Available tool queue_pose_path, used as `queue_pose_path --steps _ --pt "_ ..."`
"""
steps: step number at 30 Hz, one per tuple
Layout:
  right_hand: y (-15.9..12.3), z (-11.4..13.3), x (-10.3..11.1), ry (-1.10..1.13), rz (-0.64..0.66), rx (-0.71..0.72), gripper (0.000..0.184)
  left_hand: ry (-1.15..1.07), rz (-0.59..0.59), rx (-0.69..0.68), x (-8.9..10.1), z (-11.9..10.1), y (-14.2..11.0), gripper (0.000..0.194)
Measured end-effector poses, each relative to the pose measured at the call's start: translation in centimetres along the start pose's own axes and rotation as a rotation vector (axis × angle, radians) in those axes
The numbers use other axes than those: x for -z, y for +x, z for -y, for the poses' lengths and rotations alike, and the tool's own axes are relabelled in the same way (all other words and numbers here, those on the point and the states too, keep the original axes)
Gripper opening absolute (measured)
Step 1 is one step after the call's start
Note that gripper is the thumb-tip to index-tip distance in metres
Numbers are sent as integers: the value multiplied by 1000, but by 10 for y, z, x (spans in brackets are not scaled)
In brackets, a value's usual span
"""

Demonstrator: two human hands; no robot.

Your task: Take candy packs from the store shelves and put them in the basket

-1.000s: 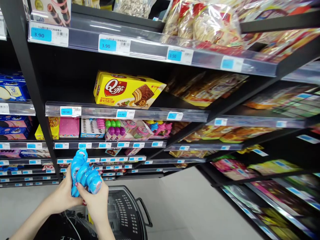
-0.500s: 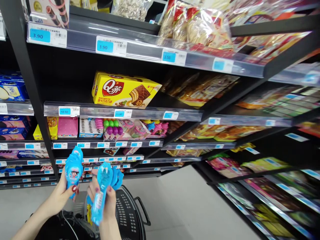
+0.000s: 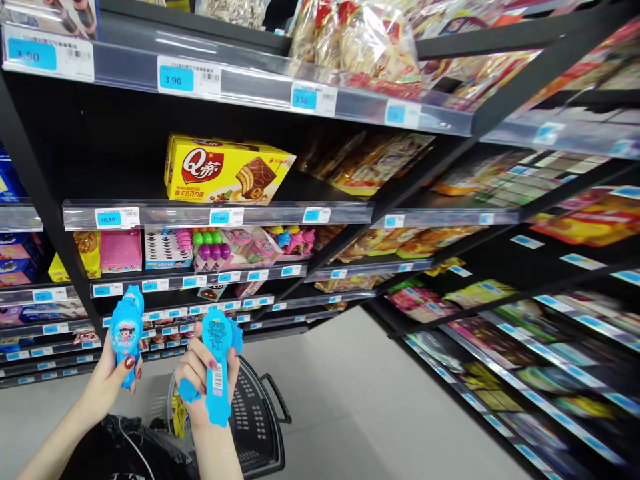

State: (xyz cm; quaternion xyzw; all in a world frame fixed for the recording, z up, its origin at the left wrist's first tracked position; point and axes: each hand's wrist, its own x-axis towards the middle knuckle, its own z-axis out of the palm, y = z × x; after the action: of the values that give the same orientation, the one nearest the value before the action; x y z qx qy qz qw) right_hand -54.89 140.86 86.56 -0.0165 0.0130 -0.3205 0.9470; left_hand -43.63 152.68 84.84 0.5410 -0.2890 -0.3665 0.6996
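Note:
My left hand is closed around the handle of a blue plastic toy. A round cartoon sticker on that toy faces me. Beside it, my right hand grips another blue plastic toy, held nearly upright with a barcode label on its handle. More blue plastic sticks out behind this toy and past the palm; I cannot tell whether it belongs to a separate toy. Both hands are raised in front of the lower shelves, with the right one above a black shopping basket.
A yellow snack box stands on the shelf ahead. Below it are a pink box and small colourful toys. Bagged snacks fill an upper shelf. More shelving runs along the right, beside grey floor.
The view has swung right, so the shelves appear further left. My right hand has turned its toy more upright, with its back and barcode facing me. Both hands keep their hold.

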Motion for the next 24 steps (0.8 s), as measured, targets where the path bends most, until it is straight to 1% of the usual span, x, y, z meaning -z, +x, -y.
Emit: queue_pose_path --steps 7,9,12,14,16,20,22,24 --pt "0 0 8 -125 56 -23 41 2 0 -4 0 3 3 40" --pt "-1 -1 12 -170 107 -34 45 1 -4 -7 -1 3 3 40" --pt "-4 -2 18 -222 223 -43 52 -2 -6 -9 -2 3 4 40" --pt "-5 -2 18 -258 246 -49 53 -3 -12 -5 -3 2 4 39" --pt "-6 -2 14 -294 209 -51 51 -1 -18 -4 -3 2 4 38" --pt "-4 0 -4 -328 101 -30 41 1 -9 -11 -4 2 4 37" --pt "-3 2 -11 -360 70 -47 36 -3 -32 5 -5 2 4 42" --pt "-2 2 -13 -424 45 -59 35 -13 -54 35 -7 1 5 52"
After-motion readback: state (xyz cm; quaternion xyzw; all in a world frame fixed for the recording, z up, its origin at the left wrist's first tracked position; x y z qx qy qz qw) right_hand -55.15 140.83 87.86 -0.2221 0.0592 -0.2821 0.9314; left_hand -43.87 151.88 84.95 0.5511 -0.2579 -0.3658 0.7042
